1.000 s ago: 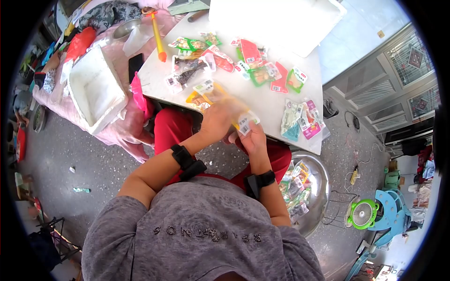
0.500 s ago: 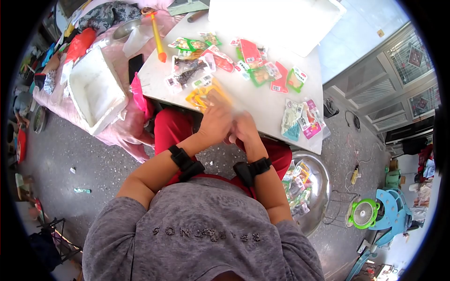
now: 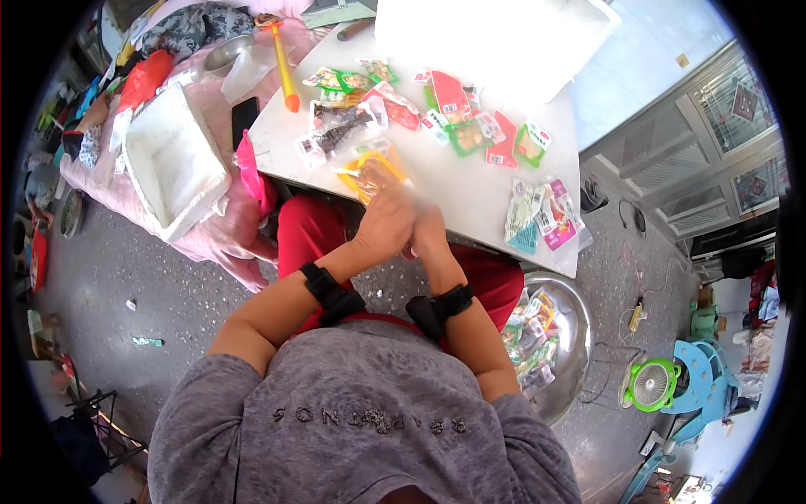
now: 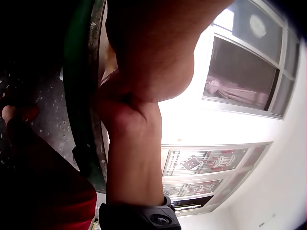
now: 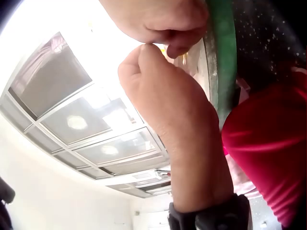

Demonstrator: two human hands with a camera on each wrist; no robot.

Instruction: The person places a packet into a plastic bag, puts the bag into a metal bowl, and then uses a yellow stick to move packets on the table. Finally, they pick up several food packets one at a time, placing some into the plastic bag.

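My left hand [image 3: 388, 220] is at the table's near edge, its curled fingers gripping a yellow-and-clear food packet [image 3: 366, 175] with brown contents. Beside it, my right hand [image 3: 429, 233] is curled in close, pinching at the packet's near end. Most of that end is hidden by the fingers, and the fingertips blur. In the left wrist view the left hand [image 4: 153, 57] stands over the right hand [image 4: 129, 108]. From the right wrist, the right hand [image 5: 160, 21] meets the left hand [image 5: 163, 91] thumb to knuckles, with a bit of yellow between.
Several colourful food packets [image 3: 449, 97] lie across the white table [image 3: 470, 197], with more packets [image 3: 544, 214] at its right. A metal basin [image 3: 575, 336] of packets stands on the floor. A white foam box [image 3: 172, 160] sits on the bed, and another [image 3: 487, 42] at the table's back.
The right hand has turned and drawn inward against the left hand. The packet's white-labelled end, visible between the hands earlier, is now covered. The left hand has stayed nearly in place.
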